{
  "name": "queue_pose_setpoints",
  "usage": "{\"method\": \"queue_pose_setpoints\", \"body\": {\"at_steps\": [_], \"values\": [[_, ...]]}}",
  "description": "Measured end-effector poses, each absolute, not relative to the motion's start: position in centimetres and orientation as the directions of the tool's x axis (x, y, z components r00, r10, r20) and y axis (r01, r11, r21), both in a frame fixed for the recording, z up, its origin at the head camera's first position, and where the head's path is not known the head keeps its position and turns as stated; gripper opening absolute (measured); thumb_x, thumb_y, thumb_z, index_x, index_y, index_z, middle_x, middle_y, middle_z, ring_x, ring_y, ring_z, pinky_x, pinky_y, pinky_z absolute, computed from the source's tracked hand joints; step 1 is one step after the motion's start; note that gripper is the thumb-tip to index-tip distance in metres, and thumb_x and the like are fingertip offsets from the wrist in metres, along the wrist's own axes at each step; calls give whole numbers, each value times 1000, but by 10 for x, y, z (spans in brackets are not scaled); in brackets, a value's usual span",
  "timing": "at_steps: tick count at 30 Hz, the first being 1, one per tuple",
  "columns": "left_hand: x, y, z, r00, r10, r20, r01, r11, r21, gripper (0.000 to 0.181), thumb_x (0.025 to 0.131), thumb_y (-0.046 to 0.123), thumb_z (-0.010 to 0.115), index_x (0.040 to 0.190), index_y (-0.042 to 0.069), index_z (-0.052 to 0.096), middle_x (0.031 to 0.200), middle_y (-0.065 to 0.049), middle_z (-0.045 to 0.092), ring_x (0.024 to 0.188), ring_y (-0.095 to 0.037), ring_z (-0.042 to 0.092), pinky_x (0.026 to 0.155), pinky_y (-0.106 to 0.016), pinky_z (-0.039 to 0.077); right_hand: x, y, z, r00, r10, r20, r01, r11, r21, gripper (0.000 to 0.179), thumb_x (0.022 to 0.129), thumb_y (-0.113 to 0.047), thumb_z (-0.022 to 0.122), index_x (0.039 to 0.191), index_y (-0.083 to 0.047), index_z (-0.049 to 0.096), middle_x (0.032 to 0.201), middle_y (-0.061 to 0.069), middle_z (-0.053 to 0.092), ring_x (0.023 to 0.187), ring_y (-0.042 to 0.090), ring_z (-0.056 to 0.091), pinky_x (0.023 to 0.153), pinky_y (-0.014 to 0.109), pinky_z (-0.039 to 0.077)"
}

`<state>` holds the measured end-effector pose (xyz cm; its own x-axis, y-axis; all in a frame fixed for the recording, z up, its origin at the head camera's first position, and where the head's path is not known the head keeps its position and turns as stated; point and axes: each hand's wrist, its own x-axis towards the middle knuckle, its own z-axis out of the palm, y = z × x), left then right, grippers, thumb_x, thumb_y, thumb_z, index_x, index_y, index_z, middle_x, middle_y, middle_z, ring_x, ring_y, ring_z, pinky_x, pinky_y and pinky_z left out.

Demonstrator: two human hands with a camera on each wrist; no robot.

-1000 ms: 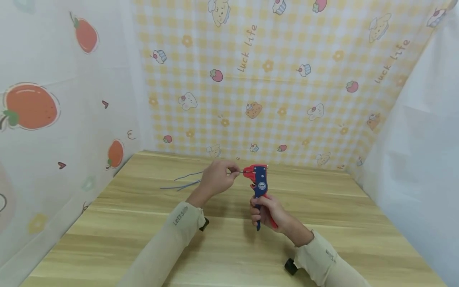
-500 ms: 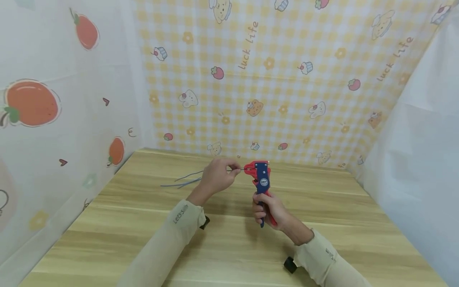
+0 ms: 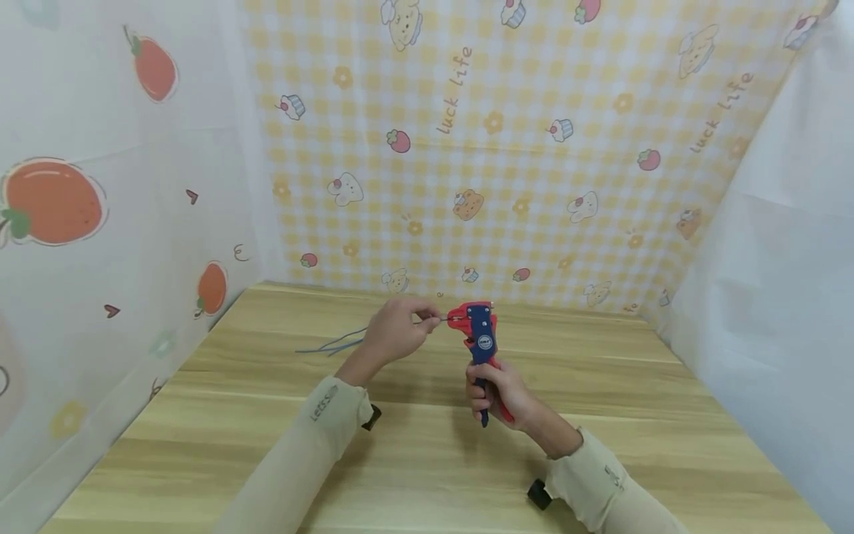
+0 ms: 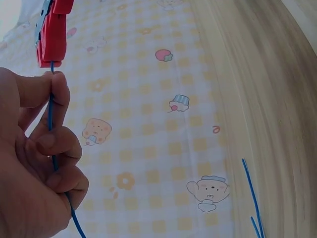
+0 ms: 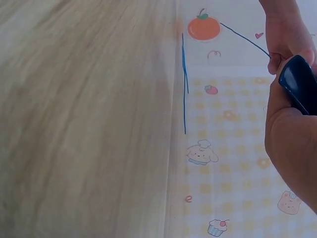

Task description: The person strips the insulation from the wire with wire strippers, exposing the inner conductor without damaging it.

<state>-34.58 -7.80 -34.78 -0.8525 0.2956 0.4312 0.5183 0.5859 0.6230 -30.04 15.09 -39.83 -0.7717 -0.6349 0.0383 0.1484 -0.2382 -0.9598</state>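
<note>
My left hand (image 3: 399, 328) pinches a thin blue wire (image 4: 51, 116) between thumb and forefinger, with the other fingers curled round it. The wire's front end enters the red jaws of a wire stripper (image 3: 482, 330), and its tail trails out behind the hand. My right hand (image 3: 502, 395) grips the stripper by its dark blue and red handles, holding it upright above the table. How deep the wire sits in the jaws is hidden. In the right wrist view, a dark blue handle end (image 5: 299, 82) shows beside the right hand (image 5: 292, 144).
More blue wires (image 5: 184, 79) lie on the wooden table (image 3: 427, 460), left of and behind my left hand. A yellow checked cloth (image 3: 534, 178) hangs behind the table, with a white fruit-print cloth (image 3: 133, 178) at left and a pale sheet (image 3: 767, 282) at right.
The head view shifts slightly. The stripper rises a little and then comes back down a little, moving slightly left with the left hand. Both hands keep their holds, and the wire stays at the jaws.
</note>
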Motion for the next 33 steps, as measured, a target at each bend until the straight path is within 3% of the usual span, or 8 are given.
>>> {"method": "queue_pose_setpoints", "body": {"at_steps": [8,25,33], "values": [[-344,-84,-344,-846,320,426,525,639,562,11,96,22,65,93,20,76,89,5,71,65,-9,57,46,-25,41,-299,150,-397,-755,-651,78,107,-239,-965,11,100,-13,44,90,-11,49,67,-3,46,54,10,45,56,25,52],[-344,-102,-340,-864,323,385,499,651,573,13,95,17,63,91,17,75,80,6,68,59,-12,53,44,-24,32,-299,158,-399,-739,-665,105,86,-247,-965,8,100,-9,41,96,-8,47,71,-1,51,59,12,51,63,29,54],[-348,-106,-345,-851,339,401,521,642,563,13,96,19,63,90,15,74,78,6,67,60,-11,53,47,-25,38,-299,163,-400,-743,-664,85,108,-245,-964,7,100,-10,41,97,-8,47,72,-2,52,60,12,51,64,30,55]]}}
